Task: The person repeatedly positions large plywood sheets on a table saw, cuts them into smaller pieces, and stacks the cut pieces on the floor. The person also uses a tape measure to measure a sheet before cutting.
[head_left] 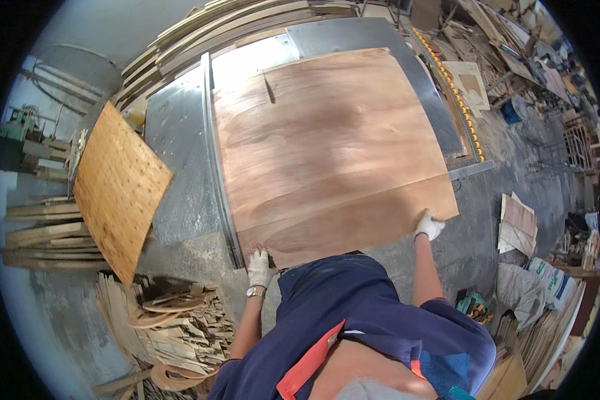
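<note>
A broad reddish-brown plywood sheet [333, 153] lies flat on a metal-topped worktable [180, 160]. Its left edge runs along a long metal fence [221, 180]. At the near left corner, my left hand [260, 268], in a white glove with a watch at the wrist, has its fingers on the sheet's edge beside the fence. Toward the near right corner, my gloved right hand [430, 225] grips the edge, its thumb side on top and the other fingers partly hidden. A thin dark upright piece [269, 88] shows at the sheet's far left part.
A yellowish board [120, 190] leans left of the table. Wood offcuts [187, 327] are heaped at lower left, and long planks [240, 33] are stacked behind. A row of yellow rollers [450, 87] lines the table's right side. Sacks [550, 283] and scraps lie at right.
</note>
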Tool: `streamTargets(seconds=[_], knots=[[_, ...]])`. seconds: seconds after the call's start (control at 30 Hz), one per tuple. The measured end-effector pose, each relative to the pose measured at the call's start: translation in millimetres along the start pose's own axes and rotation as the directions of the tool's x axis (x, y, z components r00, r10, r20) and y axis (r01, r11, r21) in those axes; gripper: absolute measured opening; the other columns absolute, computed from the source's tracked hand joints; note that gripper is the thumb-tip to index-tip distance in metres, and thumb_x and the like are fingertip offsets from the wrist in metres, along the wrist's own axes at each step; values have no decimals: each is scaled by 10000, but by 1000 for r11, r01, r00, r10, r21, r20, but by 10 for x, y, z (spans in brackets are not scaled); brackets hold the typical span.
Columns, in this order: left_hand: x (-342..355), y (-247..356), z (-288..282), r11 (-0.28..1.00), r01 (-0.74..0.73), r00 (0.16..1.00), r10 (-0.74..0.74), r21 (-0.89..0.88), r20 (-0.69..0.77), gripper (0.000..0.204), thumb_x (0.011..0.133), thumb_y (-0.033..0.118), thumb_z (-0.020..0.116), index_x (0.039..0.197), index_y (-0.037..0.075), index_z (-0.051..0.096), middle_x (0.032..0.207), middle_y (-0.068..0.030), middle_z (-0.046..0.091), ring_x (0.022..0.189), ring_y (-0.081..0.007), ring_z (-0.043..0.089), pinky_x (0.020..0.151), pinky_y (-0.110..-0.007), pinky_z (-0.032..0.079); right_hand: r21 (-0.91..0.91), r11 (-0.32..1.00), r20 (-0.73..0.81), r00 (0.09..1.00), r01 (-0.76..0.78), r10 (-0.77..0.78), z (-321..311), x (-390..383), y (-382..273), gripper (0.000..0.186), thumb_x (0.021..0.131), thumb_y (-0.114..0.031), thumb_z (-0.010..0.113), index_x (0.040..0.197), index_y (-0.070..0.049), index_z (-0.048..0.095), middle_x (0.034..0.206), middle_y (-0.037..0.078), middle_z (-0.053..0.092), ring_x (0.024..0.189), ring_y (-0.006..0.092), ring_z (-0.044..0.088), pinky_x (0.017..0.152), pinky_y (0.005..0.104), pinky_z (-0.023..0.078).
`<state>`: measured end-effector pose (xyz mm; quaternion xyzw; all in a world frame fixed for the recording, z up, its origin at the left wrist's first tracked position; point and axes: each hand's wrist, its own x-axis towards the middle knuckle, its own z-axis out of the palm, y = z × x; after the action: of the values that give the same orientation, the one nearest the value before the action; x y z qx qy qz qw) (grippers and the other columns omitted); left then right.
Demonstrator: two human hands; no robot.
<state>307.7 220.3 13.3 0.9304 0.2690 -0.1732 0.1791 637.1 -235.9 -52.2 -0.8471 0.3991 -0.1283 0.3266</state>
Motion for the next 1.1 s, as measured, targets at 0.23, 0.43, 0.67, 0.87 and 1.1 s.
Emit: streamTargets(seconds=[0.23, 0.43, 0.67, 0.87, 1.1], knots=[[551, -45, -268, 999, 1, 1000, -1, 32, -1, 1213, 525, 350, 922, 1500, 9, 286, 1541, -303, 267, 1433, -460, 254, 1203, -488, 210, 162, 140, 835, -60, 977, -547, -16, -1294, -1046, 760, 756, -454, 745, 1392, -128, 487, 1478, 184, 407, 1356, 428, 375, 1122, 533, 316], [1045, -133, -380, 994, -7, 999, 12, 113, -40, 1189, 562, 375, 913, 1521, 67, 281, 1560, -279, 255, 1423, -502, 247, 1175, -530, 240, 278, -127, 814, -304, 952, -496, 243, -1406, -1386, 790, 741, -481, 751, 1430, -217, 469, 1572, 147, 300, 1401, 466, 312, 1110, 621, 315], [1476, -241, -444, 995, -18, 998, 24, 96, -56, 1222, 560, 395, 908, 1538, 89, 243, 1574, -275, 222, 1441, -472, 232, 1177, -528, 231, 277, -124, 834, -303, 953, -460, 662, -1367, -1622, 749, 748, -431, 771, 1404, -231, 470, 1554, 140, 338, 1392, 478, 328, 1079, 660, 323], [1807, -240, -609, 997, 5, 999, -1, 79, -44, 1258, 547, 418, 905, 1555, 124, 213, 1599, -247, 177, 1450, -464, 217, 1169, -524, 254, 319, -74, 814, -313, 945, -490, 954, -1301, -1896, 709, 743, -404, 776, 1375, -232, 504, 1570, 154, 309, 1423, 502, 258, 1081, 689, 302], [2168, -216, -828, 997, 22, 1000, -23, 74, 2, 1158, 560, 403, 908, 1505, 126, 300, 1599, -245, 169, 1439, -481, 234, 1137, -534, 315, 279, -110, 840, -298, 954, -454, 1151, -1314, -2231, 729, 734, -416, 787, 1384, -235, 510, 1581, 145, 298, 1427, 480, 271, 1100, 647, 313]])
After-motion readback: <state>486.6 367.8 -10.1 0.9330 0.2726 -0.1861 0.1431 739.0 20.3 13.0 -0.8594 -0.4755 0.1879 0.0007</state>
